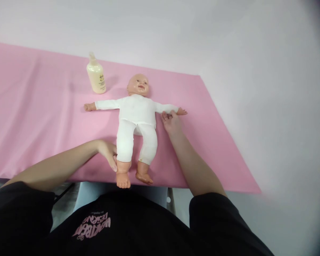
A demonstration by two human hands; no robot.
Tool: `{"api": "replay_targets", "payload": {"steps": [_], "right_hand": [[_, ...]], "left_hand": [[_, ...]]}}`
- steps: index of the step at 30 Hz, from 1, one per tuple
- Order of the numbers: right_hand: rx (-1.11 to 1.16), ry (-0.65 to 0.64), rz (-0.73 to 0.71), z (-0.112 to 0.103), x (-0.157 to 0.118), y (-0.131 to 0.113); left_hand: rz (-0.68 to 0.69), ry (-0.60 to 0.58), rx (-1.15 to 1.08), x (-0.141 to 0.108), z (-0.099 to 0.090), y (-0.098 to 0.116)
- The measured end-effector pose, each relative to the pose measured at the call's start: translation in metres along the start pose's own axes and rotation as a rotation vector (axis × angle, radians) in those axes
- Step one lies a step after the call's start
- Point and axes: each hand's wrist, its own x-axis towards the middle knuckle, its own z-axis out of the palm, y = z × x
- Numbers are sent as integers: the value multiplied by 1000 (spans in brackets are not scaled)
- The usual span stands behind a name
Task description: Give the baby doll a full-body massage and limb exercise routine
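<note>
A baby doll (137,110) with a white cloth body lies on its back, head away from me, arms spread and feet near the table's front edge. My left hand (108,152) is at the lower leg on the left, thumb along its side above the ankle; the other fingers are mostly hidden behind the leg. At the doll's forearm on the right, the curled fingertips of my right hand (172,124) hold the sleeve's lower edge near the wrist. Part of those fingers is hidden by the arm.
A pale yellow pump bottle (97,77) stands upright beyond the doll's outstretched arm on the left. Pink cloth (55,106) covers the table, with creases at the left. A white wall (160,32) runs behind, and the table's right edge slants toward me.
</note>
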Motion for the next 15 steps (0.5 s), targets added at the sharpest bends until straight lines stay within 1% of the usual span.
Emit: {"api": "replay_targets", "payload": {"steps": [4,5,6,7,8,9,10,11,14,15], "right_hand": [[29,26,-3,5,-6,-1],[32,29,-5,6,-8,-1],[32,28,-8,7,-9,-1],[27,20,-11,7,-10,-1],[16,5,-18,8,-12,-2],[-5,-18,-34,8,-14,-2],[-37,-45,-63,8,-16,-3],[-77,-76,-104,10,-20,-4],[-200,-153,-271,16,-34,-8],[-235,-180,-329,19,-39,-9]], "left_hand": [[30,12,64,-5,4,-4],[31,-14,109,-5,3,-3],[5,-88,180,-4,0,-2],[-39,-193,259,-2,-2,0],[-126,-358,352,0,-5,2],[-237,-548,432,2,-8,5],[-303,-657,444,4,-10,7],[-292,-636,385,5,-10,7],[-35,-211,93,8,-6,6],[18,-107,6,8,-3,5]]}}
